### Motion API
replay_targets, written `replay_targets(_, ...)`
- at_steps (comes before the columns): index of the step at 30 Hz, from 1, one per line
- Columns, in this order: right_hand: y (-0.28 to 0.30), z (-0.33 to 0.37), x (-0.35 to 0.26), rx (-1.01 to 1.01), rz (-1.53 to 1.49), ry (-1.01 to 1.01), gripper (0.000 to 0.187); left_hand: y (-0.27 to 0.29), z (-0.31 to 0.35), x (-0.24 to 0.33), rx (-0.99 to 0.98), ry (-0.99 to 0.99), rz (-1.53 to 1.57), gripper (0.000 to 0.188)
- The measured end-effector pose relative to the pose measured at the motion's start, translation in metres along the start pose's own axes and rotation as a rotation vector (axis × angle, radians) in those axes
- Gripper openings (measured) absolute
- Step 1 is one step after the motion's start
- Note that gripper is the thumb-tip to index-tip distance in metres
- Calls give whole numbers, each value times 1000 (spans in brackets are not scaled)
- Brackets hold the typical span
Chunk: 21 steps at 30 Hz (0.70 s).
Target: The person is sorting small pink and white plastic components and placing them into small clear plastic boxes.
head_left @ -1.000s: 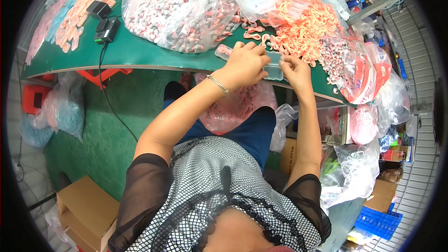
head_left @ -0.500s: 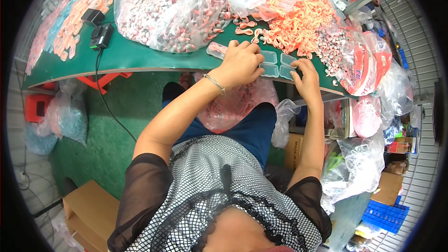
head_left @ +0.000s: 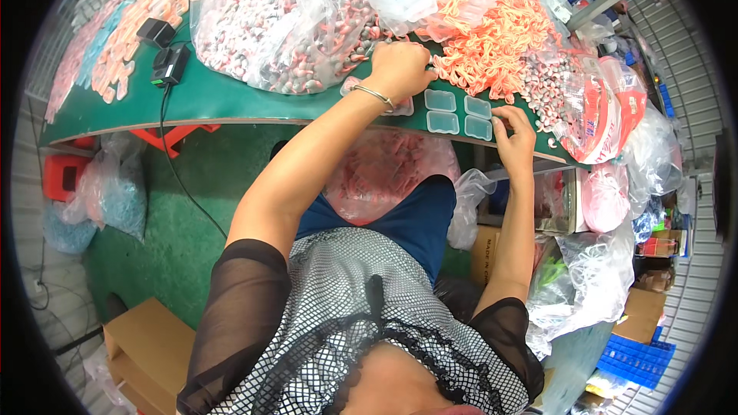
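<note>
My left hand (head_left: 400, 69) reaches over the green table, its fingers curled down among the small cords near the large bag. What its fingertips hold, if anything, is hidden. Partly under its wrist lies a clear plastic case (head_left: 350, 86) with pinkish contents. Clear plastic box halves lie to the right in two rows, among them an upper left one (head_left: 440, 101) and a lower right one (head_left: 478, 128). Beside the right-hand pair is my right hand (head_left: 517, 137), thumb and forefinger apart, fingertips close to the upper box's edge. A heap of orange cord loops (head_left: 492, 34) spreads beyond.
A big clear bag (head_left: 269, 38) of grey-and-pink pieces covers the table's far middle. Small round pieces (head_left: 542, 88) spill from a red-and-white bag (head_left: 607, 107) at right. Black devices (head_left: 169, 64) with a cable (head_left: 164, 134) stand left. A pink-filled bag (head_left: 384, 169) sits below the edge.
My left hand has moved up and away from the clear boxes toward the cords. My right hand has shifted slightly right and down, off the upper right box half.
</note>
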State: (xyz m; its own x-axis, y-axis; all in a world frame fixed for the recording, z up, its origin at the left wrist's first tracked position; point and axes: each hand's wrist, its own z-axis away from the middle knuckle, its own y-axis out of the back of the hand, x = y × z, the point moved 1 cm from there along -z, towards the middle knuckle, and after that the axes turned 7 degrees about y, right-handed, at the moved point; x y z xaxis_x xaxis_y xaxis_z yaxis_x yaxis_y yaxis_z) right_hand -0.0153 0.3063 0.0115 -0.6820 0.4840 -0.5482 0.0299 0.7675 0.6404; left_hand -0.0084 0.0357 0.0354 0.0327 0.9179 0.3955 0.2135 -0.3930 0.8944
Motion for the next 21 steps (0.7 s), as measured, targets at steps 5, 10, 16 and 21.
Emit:
replay_targets(5,15,3,11,107,55,-27,11,-16,-7,-2,121,-9,5,18)
replay_targets(10,34,5,31,155,55,-94,10,-23,-37,-4,95,-14,-33,18)
replay_targets(16,43,7,50,225,94,-155,11,-27,-50,10,-74,98,-180,26)
replay_targets(21,50,1,65,255,313,-140,12,-33,-45,4,134,6,-120,12)
